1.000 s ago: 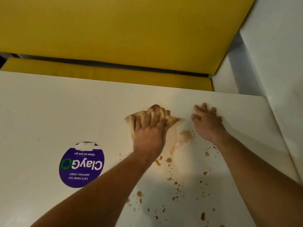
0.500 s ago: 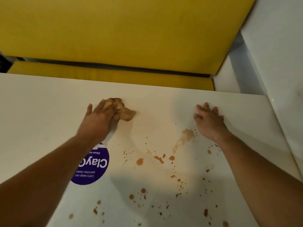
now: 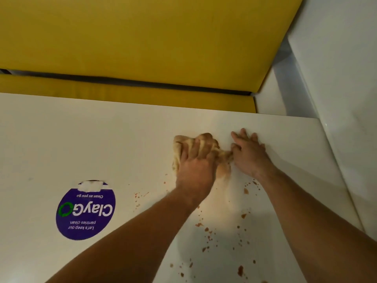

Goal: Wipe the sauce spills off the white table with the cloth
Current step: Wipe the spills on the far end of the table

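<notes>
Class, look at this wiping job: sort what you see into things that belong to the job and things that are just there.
Part of the job:
cloth
sauce spots
white table
left hand, pressing the cloth
right hand, flat on the table

Just there:
purple sticker
yellow cushions

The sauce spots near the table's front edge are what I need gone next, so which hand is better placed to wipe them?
Left. The left hand already presses the cloth; the right hand lies flat on the table, bracing.
</notes>
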{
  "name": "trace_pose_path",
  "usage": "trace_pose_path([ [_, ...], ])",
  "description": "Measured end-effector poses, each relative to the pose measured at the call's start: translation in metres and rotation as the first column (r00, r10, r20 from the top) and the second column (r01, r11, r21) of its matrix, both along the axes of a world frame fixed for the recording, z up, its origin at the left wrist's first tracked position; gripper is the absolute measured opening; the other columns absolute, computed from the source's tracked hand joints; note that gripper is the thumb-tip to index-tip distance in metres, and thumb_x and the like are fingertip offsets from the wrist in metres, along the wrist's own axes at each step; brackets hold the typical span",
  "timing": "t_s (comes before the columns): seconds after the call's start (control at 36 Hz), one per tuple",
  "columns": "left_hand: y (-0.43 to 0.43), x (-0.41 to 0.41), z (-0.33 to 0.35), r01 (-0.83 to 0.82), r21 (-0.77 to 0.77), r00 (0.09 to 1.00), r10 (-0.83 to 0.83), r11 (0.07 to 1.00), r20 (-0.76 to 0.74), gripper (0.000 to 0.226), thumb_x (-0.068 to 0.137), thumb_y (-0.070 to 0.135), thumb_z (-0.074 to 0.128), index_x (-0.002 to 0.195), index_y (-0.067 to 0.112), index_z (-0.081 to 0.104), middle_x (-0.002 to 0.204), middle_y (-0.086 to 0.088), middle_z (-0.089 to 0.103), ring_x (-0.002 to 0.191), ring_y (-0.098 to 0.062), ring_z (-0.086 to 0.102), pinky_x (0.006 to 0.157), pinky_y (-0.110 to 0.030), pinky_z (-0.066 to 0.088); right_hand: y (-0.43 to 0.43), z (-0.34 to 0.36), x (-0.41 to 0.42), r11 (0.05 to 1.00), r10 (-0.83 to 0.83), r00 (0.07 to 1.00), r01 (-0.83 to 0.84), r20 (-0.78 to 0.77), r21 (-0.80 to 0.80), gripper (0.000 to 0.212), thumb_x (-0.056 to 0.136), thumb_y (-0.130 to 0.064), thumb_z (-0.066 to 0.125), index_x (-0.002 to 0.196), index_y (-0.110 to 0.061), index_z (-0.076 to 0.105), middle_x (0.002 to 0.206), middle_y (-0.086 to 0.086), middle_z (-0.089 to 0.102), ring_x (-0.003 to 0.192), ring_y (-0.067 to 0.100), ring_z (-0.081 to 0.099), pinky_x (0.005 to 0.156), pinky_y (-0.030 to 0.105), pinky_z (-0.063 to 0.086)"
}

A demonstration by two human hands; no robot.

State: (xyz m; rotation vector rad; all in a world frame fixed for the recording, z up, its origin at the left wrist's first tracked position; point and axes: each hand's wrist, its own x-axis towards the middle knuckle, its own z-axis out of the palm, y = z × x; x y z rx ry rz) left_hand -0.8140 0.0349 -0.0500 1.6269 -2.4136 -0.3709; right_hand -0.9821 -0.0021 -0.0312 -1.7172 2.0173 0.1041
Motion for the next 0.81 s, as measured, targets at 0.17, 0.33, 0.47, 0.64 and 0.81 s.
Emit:
trace_pose_path([
  [0.17, -0.005, 0.076, 0.0, 0.417, -0.104, 0.904, -0.401, 0.903, 0.146, 0.033, 0.086, 0.025, 0.071, 0.119, 0.026, 0.067, 0.132, 0.002, 0.062, 0.13, -0.032, 0.051, 0.105, -0.059, 0.037, 0.003, -0.003, -0.003, 0.999, 0.024, 1.0, -0.025, -0.015, -0.025, 0.051, 0.104, -0.034, 0.024, 0.154, -0.031, 0.013, 0.163, -0.002, -0.003, 0.148, 0.027, -0.009, 0.117, 0.05, -0.001],
  [0.33, -0.019, 0.169, 0.023, 0.261, -0.023, 0.933, -0.246, 0.965, 0.262, 0.039, 0.093, 0.029, 0.058, 0.132, 0.032, 0.055, 0.146, 0.003, 0.049, 0.144, -0.027, 0.03, 0.113, -0.059, 0.02, 0.004, 0.001, 0.001, 1.0, 0.007, 1.0, -0.007, -0.019, -0.013, 0.051, 0.104, -0.035, 0.024, 0.154, -0.031, 0.013, 0.162, -0.002, -0.003, 0.148, 0.027, -0.009, 0.117, 0.05, -0.001],
  [0.47, -0.02, 0.198, 0.03, 0.018, 0.025, 0.955, -0.025, 1.0, 0.295, 0.043, 0.099, 0.033, 0.04, 0.14, 0.027, 0.049, 0.152, 0.006, 0.041, 0.149, -0.022, 0.013, 0.116, -0.059, 0.002, 0.004, 0.005, 0.006, 1.0, -0.03, 1.0, 0.03, 0.007, 0.002, 0.05, 0.104, -0.036, 0.023, 0.154, -0.029, 0.016, 0.163, -0.002, -0.001, 0.148, 0.027, -0.008, 0.117, 0.051, 0.001],
  [0.64, -0.008, 0.146, 0.012, -0.364, -0.008, 0.927, 0.363, 0.932, 0.093, 0.03, 0.098, 0.016, 0.043, 0.124, 0.014, 0.06, 0.141, -0.006, 0.052, 0.146, -0.033, 0.017, 0.112, -0.066, 0.016, 0.015, 0.013, -0.001, 0.998, -0.064, 0.993, 0.066, 0.094, -0.013, 0.049, 0.104, -0.036, 0.025, 0.152, -0.028, 0.022, 0.161, -0.005, 0.011, 0.149, 0.018, 0.002, 0.12, 0.043, 0.008],
  [0.81, -0.014, 0.062, 0.007, -0.45, 0.057, 0.893, 0.45, 0.891, 0.013, 0.041, 0.104, 0.028, 0.027, 0.134, 0.017, 0.053, 0.155, -0.002, 0.036, 0.149, -0.032, 0.008, 0.113, -0.059, -0.008, 0.031, 0.014, -0.02, 0.992, -0.113, 0.988, 0.119, 0.104, -0.048, 0.048, 0.104, -0.036, 0.025, 0.152, -0.026, 0.026, 0.16, -0.006, 0.019, 0.148, 0.017, 0.007, 0.119, 0.039, 0.008],
])
